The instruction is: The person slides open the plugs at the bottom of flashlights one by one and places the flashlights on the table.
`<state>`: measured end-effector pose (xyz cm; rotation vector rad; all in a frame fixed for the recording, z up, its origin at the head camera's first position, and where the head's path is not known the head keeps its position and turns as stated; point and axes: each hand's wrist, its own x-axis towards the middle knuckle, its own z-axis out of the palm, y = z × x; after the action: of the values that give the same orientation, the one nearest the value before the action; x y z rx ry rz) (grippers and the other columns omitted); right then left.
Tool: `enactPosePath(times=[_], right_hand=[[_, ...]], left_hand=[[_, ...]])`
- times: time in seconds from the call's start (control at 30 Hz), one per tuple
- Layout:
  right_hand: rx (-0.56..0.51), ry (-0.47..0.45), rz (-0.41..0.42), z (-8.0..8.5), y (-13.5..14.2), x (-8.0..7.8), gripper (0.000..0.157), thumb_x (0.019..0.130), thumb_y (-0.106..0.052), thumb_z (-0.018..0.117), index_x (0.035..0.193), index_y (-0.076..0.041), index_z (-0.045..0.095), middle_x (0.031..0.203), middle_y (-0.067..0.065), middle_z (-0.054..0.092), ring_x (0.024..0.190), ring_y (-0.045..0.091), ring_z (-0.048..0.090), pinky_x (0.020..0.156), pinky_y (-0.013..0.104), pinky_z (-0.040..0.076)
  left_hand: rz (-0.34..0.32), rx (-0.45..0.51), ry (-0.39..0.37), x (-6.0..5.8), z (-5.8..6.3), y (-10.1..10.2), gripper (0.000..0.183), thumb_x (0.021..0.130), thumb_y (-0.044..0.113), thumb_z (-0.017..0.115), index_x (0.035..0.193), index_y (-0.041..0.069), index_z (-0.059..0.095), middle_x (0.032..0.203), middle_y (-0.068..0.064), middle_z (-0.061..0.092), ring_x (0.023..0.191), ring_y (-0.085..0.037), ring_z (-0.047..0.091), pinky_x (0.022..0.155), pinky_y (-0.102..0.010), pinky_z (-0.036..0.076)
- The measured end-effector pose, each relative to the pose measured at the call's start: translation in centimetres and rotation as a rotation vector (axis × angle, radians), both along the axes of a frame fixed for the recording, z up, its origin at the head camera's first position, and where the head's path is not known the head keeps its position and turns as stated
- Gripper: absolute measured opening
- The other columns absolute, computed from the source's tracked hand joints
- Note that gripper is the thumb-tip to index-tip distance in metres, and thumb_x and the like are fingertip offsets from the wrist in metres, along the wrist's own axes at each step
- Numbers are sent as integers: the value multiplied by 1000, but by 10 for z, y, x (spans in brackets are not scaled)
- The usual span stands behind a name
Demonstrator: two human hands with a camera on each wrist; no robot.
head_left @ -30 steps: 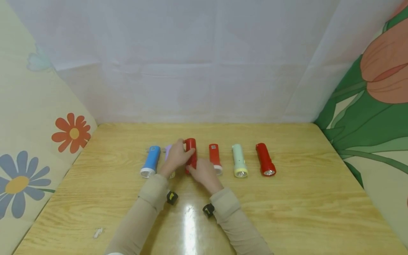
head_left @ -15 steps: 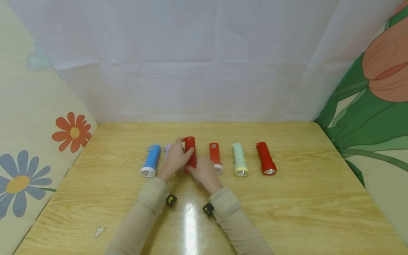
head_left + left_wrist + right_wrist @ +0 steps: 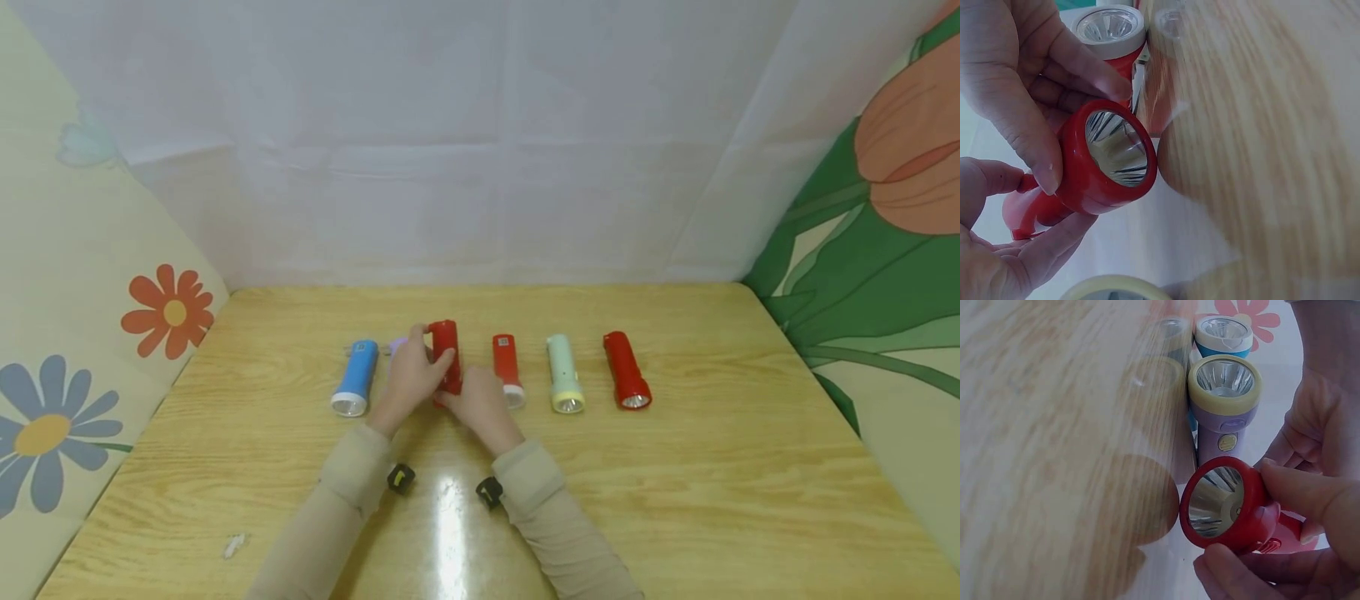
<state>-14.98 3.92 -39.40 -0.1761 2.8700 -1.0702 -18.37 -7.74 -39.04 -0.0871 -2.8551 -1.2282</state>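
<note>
My left hand [image 3: 408, 371] grips the body of a red flashlight [image 3: 444, 350] near its tail in the head view. At the lamp end, my right hand [image 3: 483, 404] pinches the head between thumb and fingers. In the left wrist view the red flashlight [image 3: 1107, 156] has its round lens facing the camera, the rim right at the table. The right wrist view shows fingertips of my right hand [image 3: 1272, 569] below the red flashlight's head [image 3: 1225, 503] and the left thumb over its body. A purple flashlight [image 3: 1225, 419] with a pale yellow rim stands beside it, partly hidden by my left hand in the head view.
A blue flashlight [image 3: 356, 377] lies at the row's left end. To the right lie a red one with a white rim [image 3: 506, 358], a pale green one [image 3: 562, 371] and another red one [image 3: 626, 368]. A small whitish patch [image 3: 234, 545] marks the wooden table [image 3: 712, 467].
The held red flashlight has shifted slightly left, and my left hand with it, covering more of the purple flashlight. My right hand keeps nearly the same place. The other flashlights stay put.
</note>
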Motion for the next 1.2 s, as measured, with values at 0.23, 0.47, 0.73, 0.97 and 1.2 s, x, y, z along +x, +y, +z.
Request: enactPosePath(times=[0.23,0.47,0.73,0.97,1.2], right_hand=[[8,39,20,1,0,-1,30,73,-28,74,82,-1,64,63,5,57,54,16,49,50,26,41],[6,25,31,1,0,-3,30,72,-24,75,88,-1,64,70,8,61,60,18,54,56,30,45],[38,58,30,-1,0,-4,31,69,-23,76,85,1,63,73,10,61,64,22,56,59,33,46],[42,39,19,-2,0,-6,32,69,-23,77,84,1,62,75,12,62,66,24,57,61,34,47],[38,11,11,-4,1,-6,34,68,-21,77,86,2,61,77,12,61,68,24,57,62,34,47]], left_hand=[[6,38,-3,2,0,0,59,85,23,63,130,-5,38,85,-16,62,69,-22,59,54,-28,50],[1,38,13,4,-1,-1,53,85,25,63,125,-6,46,86,-15,62,71,-23,59,58,-30,50],[-17,47,47,6,-1,-1,47,84,23,64,118,-6,51,91,-17,63,79,-26,59,66,-35,51],[-23,69,55,10,2,-1,43,82,21,66,113,-6,52,92,-18,62,80,-26,60,68,-35,51],[-45,99,47,12,3,-2,38,82,18,67,109,-5,54,93,-18,62,80,-26,60,69,-35,52]])
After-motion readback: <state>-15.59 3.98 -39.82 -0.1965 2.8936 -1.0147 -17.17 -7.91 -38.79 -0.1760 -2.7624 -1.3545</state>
